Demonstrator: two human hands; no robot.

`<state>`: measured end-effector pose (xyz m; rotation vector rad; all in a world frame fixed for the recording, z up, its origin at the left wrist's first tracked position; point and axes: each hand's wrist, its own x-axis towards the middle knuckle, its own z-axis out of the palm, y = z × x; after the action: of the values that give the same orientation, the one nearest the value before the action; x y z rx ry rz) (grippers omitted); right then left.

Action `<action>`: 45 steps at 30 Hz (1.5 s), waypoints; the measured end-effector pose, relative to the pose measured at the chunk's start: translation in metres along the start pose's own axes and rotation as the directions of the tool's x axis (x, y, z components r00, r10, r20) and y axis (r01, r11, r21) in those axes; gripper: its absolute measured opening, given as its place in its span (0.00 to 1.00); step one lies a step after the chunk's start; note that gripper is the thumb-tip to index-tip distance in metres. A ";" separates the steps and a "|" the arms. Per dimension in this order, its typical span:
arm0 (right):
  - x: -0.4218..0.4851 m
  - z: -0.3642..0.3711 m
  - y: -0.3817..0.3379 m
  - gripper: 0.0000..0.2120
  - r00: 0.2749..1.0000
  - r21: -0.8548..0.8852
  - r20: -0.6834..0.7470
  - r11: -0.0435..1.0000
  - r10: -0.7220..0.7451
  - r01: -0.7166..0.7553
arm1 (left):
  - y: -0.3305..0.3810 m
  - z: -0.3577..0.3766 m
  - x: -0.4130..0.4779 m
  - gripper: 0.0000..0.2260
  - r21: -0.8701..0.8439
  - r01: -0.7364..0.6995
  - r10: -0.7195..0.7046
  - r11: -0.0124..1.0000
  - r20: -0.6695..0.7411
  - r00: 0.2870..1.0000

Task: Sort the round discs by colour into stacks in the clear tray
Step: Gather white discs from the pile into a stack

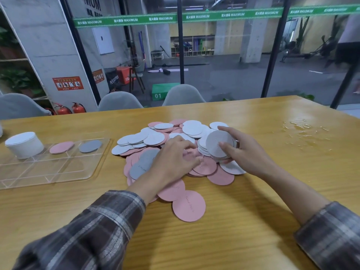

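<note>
- Our right grip [243, 152] pinches a small bundle of pale discs [219, 143] held on edge, thumb in front and fingers behind, above the right side of the pile.
- Our left grip [171, 158] rests on pink discs [204, 166] mid-pile, fingers bent and spread. We cannot tell whether it pinches one.
- We judge it best to check that the bundle is all one colour and to square its edges before carrying it across.
- The loose pile [155, 137] of white, pink and grey discs lies on the worktop [233, 240], just right of the clear tray [93, 172].
- In the tray's far compartments stand a tall white stack [24, 145], then a pink disc [61, 147], then a grey disc [90, 146].
- The discs overlap thickly, so one colour hides another.
- A water spill [300, 127] sits to the right, apart from the pile. We should keep the discs off it.
</note>
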<state>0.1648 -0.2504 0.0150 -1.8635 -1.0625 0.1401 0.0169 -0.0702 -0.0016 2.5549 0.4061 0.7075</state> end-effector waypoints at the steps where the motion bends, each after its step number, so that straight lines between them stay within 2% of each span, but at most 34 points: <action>1: 0.000 -0.002 0.000 0.22 1.000 -0.029 -0.011 1.000 -0.006 0.006 | 0.001 0.001 0.002 0.18 -0.002 -0.026 0.026 1.000 0.006 1.000; 5: 0.000 -0.008 0.003 0.21 0.999 -0.032 -0.033 0.999 -0.006 0.004 | 0.007 0.010 0.008 0.17 0.014 -0.130 0.129 0.991 0.063 0.990; 9: -0.001 -0.020 0.011 0.21 0.998 -0.072 -0.056 0.997 0.012 -0.016 | 0.018 0.022 0.011 0.14 -0.054 -0.214 0.218 0.975 0.088 0.972; 16: -0.001 -0.036 0.022 0.21 0.995 -0.017 -0.085 0.999 0.043 -0.045 | 0.034 0.037 0.013 0.21 -0.058 -0.279 0.284 0.959 0.157 0.946; 19: 0.002 -0.038 0.026 0.21 0.995 -0.048 -0.091 0.998 0.033 -0.038 | 0.035 0.040 0.014 0.19 -0.030 -0.321 0.321 0.947 0.185 0.929; 23: 0.002 -0.037 0.026 0.21 0.995 -0.059 -0.097 0.997 0.040 -0.045 | 0.034 0.039 0.012 0.20 -0.046 -0.303 0.306 0.952 0.176 0.935; 27: 0.001 -0.035 0.023 0.21 0.995 -0.027 -0.087 0.998 0.054 -0.057 | 0.033 0.038 0.007 0.09 -0.113 -0.286 0.301 0.951 0.142 0.943; 29: 0.000 -0.033 0.022 0.21 0.996 -0.026 -0.073 0.998 0.057 -0.059 | 0.032 0.037 0.005 0.11 -0.129 -0.262 0.281 0.956 0.155 0.947; 36: 0.000 -0.033 0.020 0.21 0.997 -0.021 -0.061 0.998 0.052 -0.053 | 0.034 0.035 0.007 0.25 -0.078 -0.184 0.197 0.980 0.211 0.958; 39: 0.000 -0.034 0.020 0.21 0.997 -0.032 -0.062 0.998 0.052 -0.054 | 0.034 0.034 0.007 0.23 -0.112 -0.132 0.154 0.985 0.218 0.964; 45: 0.000 -0.035 0.018 0.21 0.998 -0.013 -0.043 0.999 0.048 -0.049 | 0.040 0.029 0.004 0.19 -0.307 -0.041 0.093 0.951 0.156 0.983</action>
<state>0.1934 -0.2774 0.0205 -1.8978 -0.9918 0.1210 0.0427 -0.1129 -0.0021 2.3210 0.1410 0.5254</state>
